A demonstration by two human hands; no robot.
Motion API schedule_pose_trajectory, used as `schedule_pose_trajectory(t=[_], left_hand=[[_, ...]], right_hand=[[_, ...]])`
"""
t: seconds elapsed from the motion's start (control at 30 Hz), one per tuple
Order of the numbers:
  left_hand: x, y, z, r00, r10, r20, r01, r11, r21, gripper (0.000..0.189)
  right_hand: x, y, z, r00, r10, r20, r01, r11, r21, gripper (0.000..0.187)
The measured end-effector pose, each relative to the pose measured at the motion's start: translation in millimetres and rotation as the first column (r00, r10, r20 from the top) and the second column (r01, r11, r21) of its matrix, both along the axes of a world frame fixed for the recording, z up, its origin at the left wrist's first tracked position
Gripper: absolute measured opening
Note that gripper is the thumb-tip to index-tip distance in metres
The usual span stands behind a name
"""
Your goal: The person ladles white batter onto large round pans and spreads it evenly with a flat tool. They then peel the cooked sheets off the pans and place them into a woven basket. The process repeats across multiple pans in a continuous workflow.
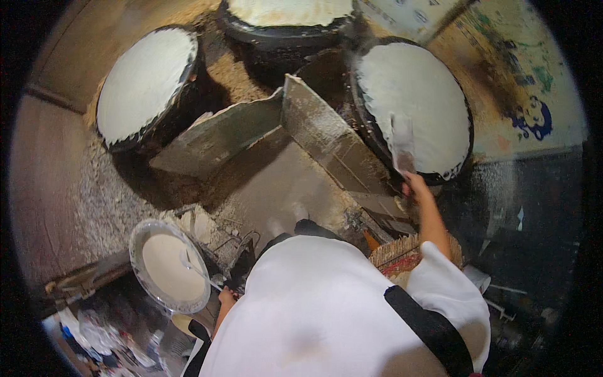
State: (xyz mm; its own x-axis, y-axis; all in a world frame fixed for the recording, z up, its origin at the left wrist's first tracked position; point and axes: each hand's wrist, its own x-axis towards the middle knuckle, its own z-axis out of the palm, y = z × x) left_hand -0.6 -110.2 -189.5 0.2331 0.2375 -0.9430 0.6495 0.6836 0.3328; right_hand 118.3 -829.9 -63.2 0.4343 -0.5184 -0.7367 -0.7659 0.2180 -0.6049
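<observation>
My right hand (415,187) grips a flat, wide-bladed scraper (403,146), whose blade lies over the pale batter layer on the right round griddle (428,94). In my left hand (228,296) is the handle of a metal ladle (203,272); its bowl end rests at the surface of the cream-coloured batter (169,264) in a large round basin (136,257). Two more dark round griddles, one on the left (146,85) and one at the top (289,12), are also coated with a pale layer that has ragged edges.
Upright boards (226,132) meet in an angle between the griddles and me. A woven basket (391,254) sits beneath my right arm. Grey crumbly residue (108,202) covers the left surface. Plastic bags (99,332) lie at lower left; printed sheeting (527,94) is at upper right.
</observation>
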Motion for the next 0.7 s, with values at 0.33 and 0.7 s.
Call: schedule_pose_trajectory(t=[0.33,0.7], left_hand=[[19,20,-17,0.996,0.016,-0.083,0.0,0.982,0.188,0.011],[25,41,-24,0.997,-0.005,-0.083,0.026,0.969,0.247,0.015]], right_hand=[[-60,-47,23,0.88,0.469,0.072,-0.258,0.602,-0.756,0.082],[-200,-16,8,0.986,0.104,0.132,0.017,0.718,-0.696,0.087]])
